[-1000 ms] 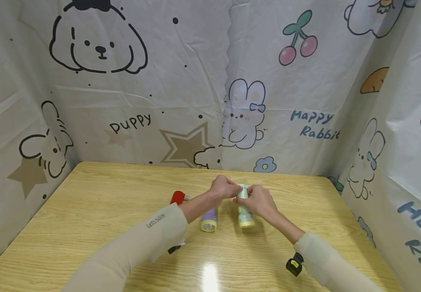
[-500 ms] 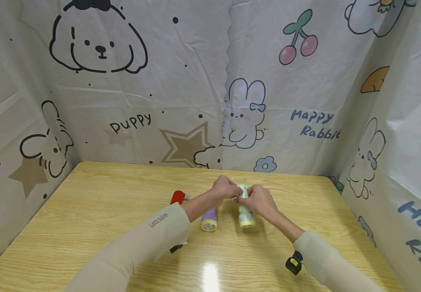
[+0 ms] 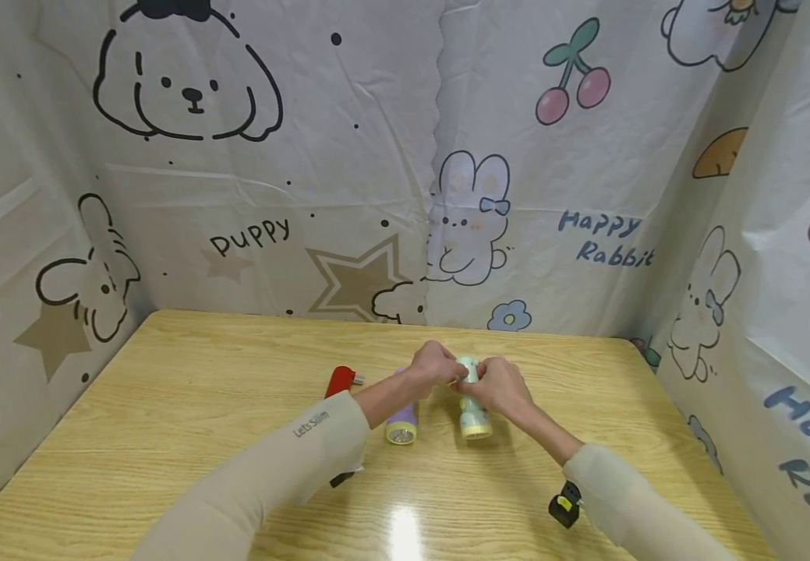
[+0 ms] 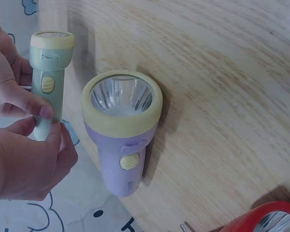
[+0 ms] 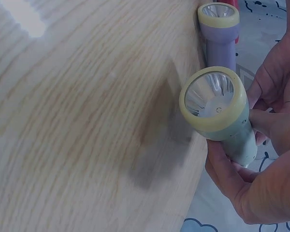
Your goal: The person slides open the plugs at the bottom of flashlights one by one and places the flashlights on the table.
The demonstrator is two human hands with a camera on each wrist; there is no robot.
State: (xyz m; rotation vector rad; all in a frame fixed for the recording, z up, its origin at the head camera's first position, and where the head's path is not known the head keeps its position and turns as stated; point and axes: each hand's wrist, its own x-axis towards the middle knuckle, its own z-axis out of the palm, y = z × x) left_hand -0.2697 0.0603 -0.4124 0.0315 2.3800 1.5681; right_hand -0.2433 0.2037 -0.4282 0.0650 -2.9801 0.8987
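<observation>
In the head view, a pale green flashlight (image 3: 475,423) with a yellow rim is between both hands, its lens end toward me. My left hand (image 3: 435,365) pinches its tail end. My right hand (image 3: 504,386) grips the middle of its body, thumb and fingers on either side. The left wrist view shows the green flashlight's (image 4: 49,58) yellow switch and the fingertips of both hands on the lower body. In the right wrist view its lens (image 5: 210,94) faces the camera, with a shadow on the table. A purple flashlight (image 3: 402,421) lies to the left, partly behind my left forearm.
A red flashlight (image 3: 340,379) with metal prongs lies farther left, partly hidden by my left sleeve (image 3: 306,444). The wooden table (image 3: 201,389) meets a printed cloth wall (image 3: 271,171) at its back edge. A black device (image 3: 564,505) is by my right sleeve.
Both hands and the green flashlight stay nearly in place; my left hand has shifted very slightly down and right. The purple and red flashlights have not moved.
</observation>
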